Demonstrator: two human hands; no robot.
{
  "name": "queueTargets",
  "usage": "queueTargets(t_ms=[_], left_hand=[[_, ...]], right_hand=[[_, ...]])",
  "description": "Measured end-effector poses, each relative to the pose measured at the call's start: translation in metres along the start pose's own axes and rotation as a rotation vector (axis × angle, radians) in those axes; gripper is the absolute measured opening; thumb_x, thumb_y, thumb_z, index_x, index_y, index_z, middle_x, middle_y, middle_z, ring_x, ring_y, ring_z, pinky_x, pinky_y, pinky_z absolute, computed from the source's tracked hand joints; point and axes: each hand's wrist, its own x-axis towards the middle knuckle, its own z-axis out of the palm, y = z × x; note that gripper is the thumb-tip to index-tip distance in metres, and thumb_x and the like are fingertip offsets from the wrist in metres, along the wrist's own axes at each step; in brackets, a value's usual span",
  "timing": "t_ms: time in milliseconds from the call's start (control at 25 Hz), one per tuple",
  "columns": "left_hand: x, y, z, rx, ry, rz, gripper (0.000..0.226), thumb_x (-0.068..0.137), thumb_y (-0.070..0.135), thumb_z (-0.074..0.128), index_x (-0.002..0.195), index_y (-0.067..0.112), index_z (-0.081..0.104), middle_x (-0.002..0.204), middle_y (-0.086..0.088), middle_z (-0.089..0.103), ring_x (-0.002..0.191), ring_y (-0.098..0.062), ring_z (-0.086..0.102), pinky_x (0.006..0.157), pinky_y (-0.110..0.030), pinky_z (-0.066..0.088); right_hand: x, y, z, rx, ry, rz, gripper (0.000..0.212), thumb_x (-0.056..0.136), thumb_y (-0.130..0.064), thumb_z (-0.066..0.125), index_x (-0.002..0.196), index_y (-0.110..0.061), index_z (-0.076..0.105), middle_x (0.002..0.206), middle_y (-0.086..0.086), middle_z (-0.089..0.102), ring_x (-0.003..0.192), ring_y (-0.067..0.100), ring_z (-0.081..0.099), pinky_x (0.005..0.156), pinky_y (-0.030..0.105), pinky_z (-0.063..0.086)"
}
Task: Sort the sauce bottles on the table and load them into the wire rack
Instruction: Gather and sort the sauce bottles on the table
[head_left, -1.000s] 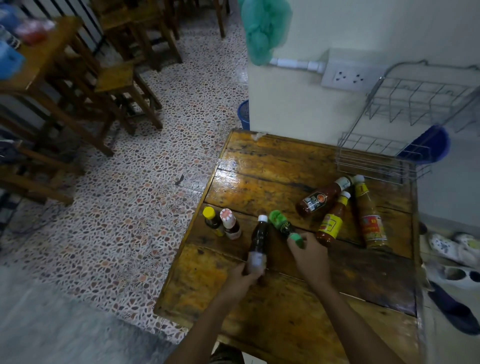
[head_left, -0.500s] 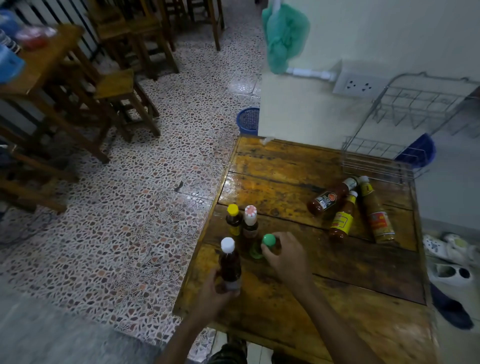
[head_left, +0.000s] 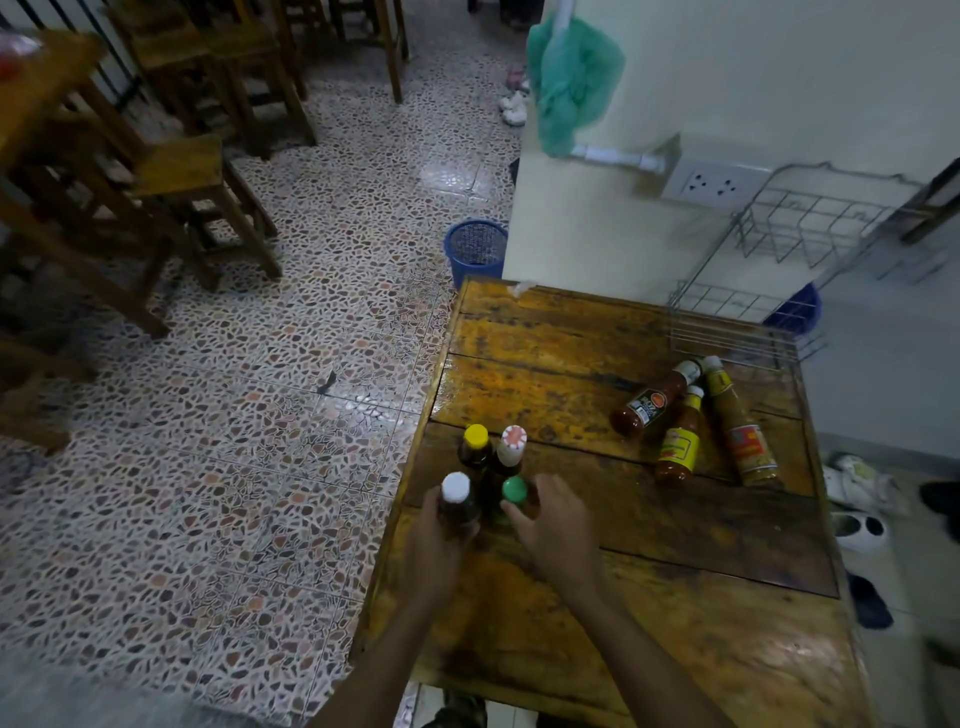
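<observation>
Several dark bottles stand upright in a tight cluster near the wooden table's (head_left: 649, 629) left edge. My left hand (head_left: 434, 540) grips the white-capped bottle (head_left: 456, 501). My right hand (head_left: 558, 525) wraps around the green-capped bottle (head_left: 514, 493). Just behind them stand a yellow-capped bottle (head_left: 475, 441) and a bottle with a red-and-white cap (head_left: 511, 447). Three chilli sauce bottles lie on their sides at the right: a dark red one (head_left: 652, 400), a yellow-labelled one (head_left: 678, 447) and a long orange one (head_left: 737, 423). The wire rack (head_left: 727, 332) sits at the table's far right corner, with nothing in it.
A wall with a socket (head_left: 711, 182) stands behind the table. A blue basket (head_left: 475, 249) sits on the tiled floor by the table's far left corner. Wooden chairs (head_left: 192, 176) stand to the left. Shoes (head_left: 857, 488) lie on the floor at the right.
Both hands stood their bottles upright and slid them left. The white-capped and green-capped bottles now stand close against the yellow-capped and red-and-white-capped ones.
</observation>
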Motion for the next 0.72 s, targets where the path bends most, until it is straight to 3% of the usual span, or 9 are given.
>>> queueTargets(t_ms=[160, 360, 520, 720], left_hand=[[0.007, -0.004, 0.007, -0.046, 0.008, -0.021, 0.051, 0.084, 0.016, 0.085, 0.128, 0.015, 0.061, 0.117, -0.001, 0.073, 0.110, -0.023, 0.069, 0.085, -0.045, 0.058], [0.008, -0.004, 0.004, -0.058, -0.055, 0.045, 0.065, 0.089, 0.010, 0.079, 0.128, 0.052, 0.048, 0.123, 0.015, 0.067, 0.117, -0.010, 0.065, 0.089, -0.038, 0.058], [0.014, -0.005, 0.006, -0.034, -0.055, 0.069, 0.055, 0.088, 0.011, 0.079, 0.128, 0.040, 0.053, 0.125, 0.011, 0.069, 0.117, -0.011, 0.065, 0.087, -0.050, 0.060], [0.013, -0.004, 0.007, 0.002, -0.054, 0.088, 0.063, 0.088, 0.011, 0.080, 0.133, 0.041, 0.048, 0.129, 0.009, 0.067, 0.119, -0.010, 0.064, 0.088, -0.043, 0.061]], right_hand=[[-0.004, -0.005, 0.008, 0.025, -0.016, -0.001, 0.037, 0.088, -0.043, 0.070, 0.113, -0.019, 0.056, 0.103, -0.003, 0.058, 0.089, 0.012, 0.056, 0.066, 0.025, 0.048], [-0.005, -0.007, 0.014, 0.069, -0.001, -0.028, 0.036, 0.089, -0.034, 0.072, 0.116, -0.017, 0.054, 0.106, 0.000, 0.059, 0.090, 0.015, 0.059, 0.068, 0.030, 0.053], [-0.005, -0.004, 0.014, 0.083, 0.004, -0.010, 0.040, 0.088, -0.031, 0.073, 0.119, -0.015, 0.055, 0.109, 0.001, 0.060, 0.093, 0.014, 0.060, 0.070, 0.026, 0.052], [-0.003, -0.004, 0.014, 0.089, -0.021, 0.011, 0.046, 0.089, -0.031, 0.072, 0.127, -0.014, 0.051, 0.115, 0.001, 0.058, 0.101, 0.015, 0.059, 0.073, 0.019, 0.044]])
